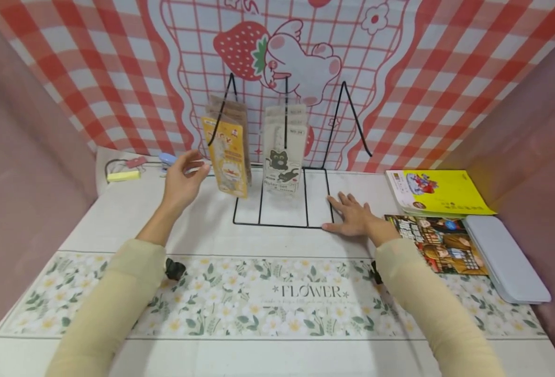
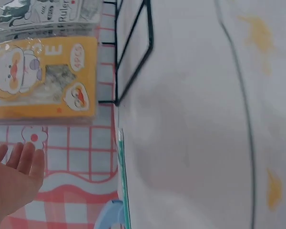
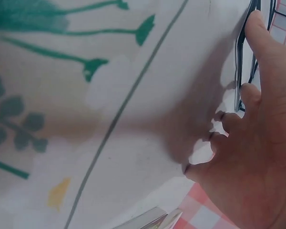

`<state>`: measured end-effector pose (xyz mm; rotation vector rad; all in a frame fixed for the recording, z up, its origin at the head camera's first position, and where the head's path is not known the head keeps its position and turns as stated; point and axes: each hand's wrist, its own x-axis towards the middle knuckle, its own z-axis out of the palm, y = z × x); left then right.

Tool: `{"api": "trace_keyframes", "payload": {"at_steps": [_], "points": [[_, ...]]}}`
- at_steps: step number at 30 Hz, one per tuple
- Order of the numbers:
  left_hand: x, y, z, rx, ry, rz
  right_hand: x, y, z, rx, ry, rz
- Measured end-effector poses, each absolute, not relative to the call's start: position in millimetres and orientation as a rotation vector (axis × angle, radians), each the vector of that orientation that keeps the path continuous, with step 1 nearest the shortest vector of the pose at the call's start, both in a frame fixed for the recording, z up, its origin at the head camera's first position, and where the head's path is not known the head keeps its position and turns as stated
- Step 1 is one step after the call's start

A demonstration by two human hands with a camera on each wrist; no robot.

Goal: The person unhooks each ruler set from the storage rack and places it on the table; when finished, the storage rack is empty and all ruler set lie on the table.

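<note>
A black wire display rack [image 1: 283,225] stands on the table, with three hooks rising from its base. Yellow duck-printed packets [image 1: 230,162] hang on its left hook, and cat-printed ruler set packets [image 1: 284,157] hang on the middle one. The right hook [image 1: 357,123] bears nothing. My left hand [image 1: 184,175] is raised just left of the yellow packets, fingers loosely bent and holding nothing; the left wrist view shows a small gap below the packet [image 2: 47,78]. My right hand [image 1: 353,215] rests at the base's right side, thumb and fingertips touching the wire.
To the right lie a yellow book [image 1: 447,191], a comic-style booklet [image 1: 442,243] and a pale grey case [image 1: 508,259]. At the back left are a blue item [image 1: 166,158], a yellow block [image 1: 123,176] and a pink piece [image 1: 135,162]. A checked cloth [image 1: 419,78] hangs behind.
</note>
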<state>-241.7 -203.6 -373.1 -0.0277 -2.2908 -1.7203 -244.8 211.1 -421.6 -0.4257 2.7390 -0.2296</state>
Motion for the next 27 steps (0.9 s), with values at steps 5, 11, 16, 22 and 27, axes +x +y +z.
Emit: {"api": "trace_keyframes", "payload": {"at_steps": [5,11,16,22,27], "points": [[-243,-197,-368,-0.059,-2.176,-1.79,-246,211,-424,-0.428,2.734,-0.236],[-242,-188,-364,-0.143,-2.116,-1.729,-247,212,-422,-0.398,2.723,-0.239],[-243,-184,-357,-0.109,-2.082,-1.708,-247,212,-422,-0.397,2.715,-0.226],[-247,-182,-343,-0.189,-2.014,-1.67,-247,211,-421,-0.393,2.711,-0.216],[-249,-182,-337,-0.223,-1.985,-1.671,-247,211,-421,-0.395,2.71,-0.21]]}}
